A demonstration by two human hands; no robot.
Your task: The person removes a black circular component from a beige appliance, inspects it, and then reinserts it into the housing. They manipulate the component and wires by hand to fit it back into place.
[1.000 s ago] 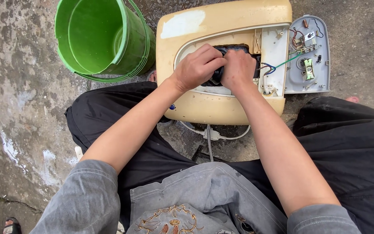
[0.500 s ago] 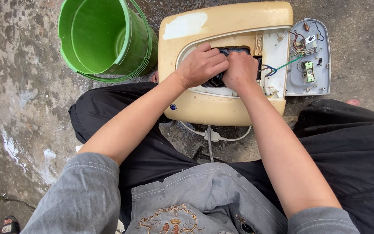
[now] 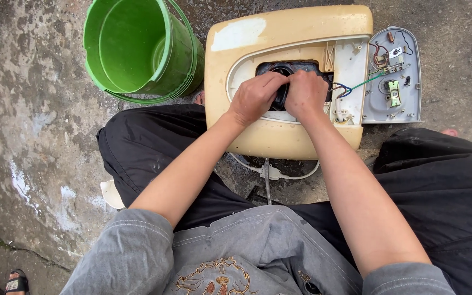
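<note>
Where both hands [image 3: 279, 97] meet, black part [image 3: 281, 98] hides.

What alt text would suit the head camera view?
Both hands, left hand and right hand, grip a black part inside an opened cream appliance casing on wet concrete, a green bucket beside it.

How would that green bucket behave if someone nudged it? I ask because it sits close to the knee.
The green bucket looks empty and thin-walled, so it would probably slide or tip easily on the concrete floor. It seems to lean already, which may make it less steady. Its plastic wall would likely flex rather than crack.
</note>
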